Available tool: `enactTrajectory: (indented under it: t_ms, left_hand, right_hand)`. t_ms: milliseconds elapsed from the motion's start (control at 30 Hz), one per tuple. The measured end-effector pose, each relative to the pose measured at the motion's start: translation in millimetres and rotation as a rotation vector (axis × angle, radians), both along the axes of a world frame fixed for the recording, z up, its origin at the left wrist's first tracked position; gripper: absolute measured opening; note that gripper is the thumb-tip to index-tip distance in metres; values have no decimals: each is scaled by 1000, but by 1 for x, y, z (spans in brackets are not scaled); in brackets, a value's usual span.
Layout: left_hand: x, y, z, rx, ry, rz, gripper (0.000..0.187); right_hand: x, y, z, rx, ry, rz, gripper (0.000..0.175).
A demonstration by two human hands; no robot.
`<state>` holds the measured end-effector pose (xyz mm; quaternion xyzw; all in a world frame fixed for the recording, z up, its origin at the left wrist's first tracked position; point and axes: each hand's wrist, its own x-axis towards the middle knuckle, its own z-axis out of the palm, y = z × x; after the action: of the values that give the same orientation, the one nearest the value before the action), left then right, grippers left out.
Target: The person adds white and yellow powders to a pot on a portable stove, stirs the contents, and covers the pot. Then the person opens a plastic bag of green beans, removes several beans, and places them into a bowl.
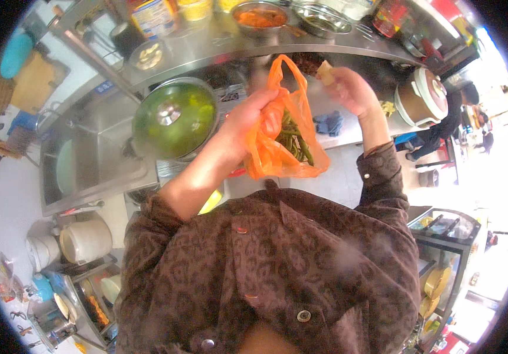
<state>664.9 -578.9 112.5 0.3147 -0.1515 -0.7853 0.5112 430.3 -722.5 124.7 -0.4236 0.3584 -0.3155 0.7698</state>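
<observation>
In the head view my left hand point(247, 116) grips an orange plastic bag point(260, 161) by its gathered upper part, in front of my chest. Long green vegetables, probably beans point(296, 141), show inside the bag's opening. To the right, my right hand point(352, 92) is raised and pinches a small pale yellowish piece point(325, 73) between thumb and fingers; what it is cannot be told. One handle loop of the bag stands up between the hands. Left of my left hand is a wide pot with a glass lid point(174, 117), with green food under the glass.
A steel shelf point(218, 51) runs beyond the hands, bearing a bowl of orange-red food point(260, 18) and a steel bowl point(322, 20). A blue cloth point(329, 123) lies on the counter near a rice cooker point(422, 97). At left is a sink point(99, 155). Another person point(446, 117) is far right.
</observation>
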Motion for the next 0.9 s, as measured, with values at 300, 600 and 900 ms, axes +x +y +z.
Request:
enactTrajectory:
  t_ms: [300, 600, 900]
  left_hand:
    - [-49, -124, -164, -65, -512, 147, 25]
    - [-33, -89, -87, -233, -1431, 321, 49]
    - [29, -39, -30, -128, 482, 659, 43]
  right_hand:
    - [-54, -84, -77, 157, -175, 156, 33]
    - [24, -107, -62, -187, 120, 572, 27]
    - [174, -8, 17, -1266, 308, 738, 29]
